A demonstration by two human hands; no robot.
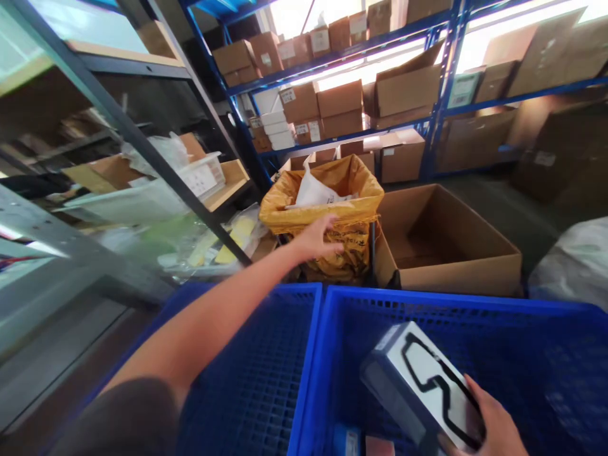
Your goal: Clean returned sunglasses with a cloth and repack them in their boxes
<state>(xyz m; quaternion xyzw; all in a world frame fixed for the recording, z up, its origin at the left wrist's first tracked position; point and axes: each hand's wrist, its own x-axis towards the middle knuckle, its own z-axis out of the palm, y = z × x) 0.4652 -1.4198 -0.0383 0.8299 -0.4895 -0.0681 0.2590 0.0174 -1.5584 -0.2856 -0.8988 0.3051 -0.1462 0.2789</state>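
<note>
My left hand [317,240] reaches forward with its fingers apart and nothing in it. It is in front of a yellow woven sack [285,218], whose mouth is spread wide; I cannot tell whether they touch. Inside the sack lies a white plastic bag [313,190]. At the lower right, my right hand [496,421] grips a white and dark box [425,386] printed with a black angular shape. The box is held tilted over the right blue crate [408,297]. Below it in that crate are a small blue box [346,440] and a reddish box [379,446].
A second blue crate [311,329] stands to the left. Behind the right crate is an open cardboard box [456,278]. A metal rack [156,152] with bins and bags rises at left. Blue shelving [444,69] with cardboard boxes stands behind. A grey-white plastic bundle [577,259] lies at right.
</note>
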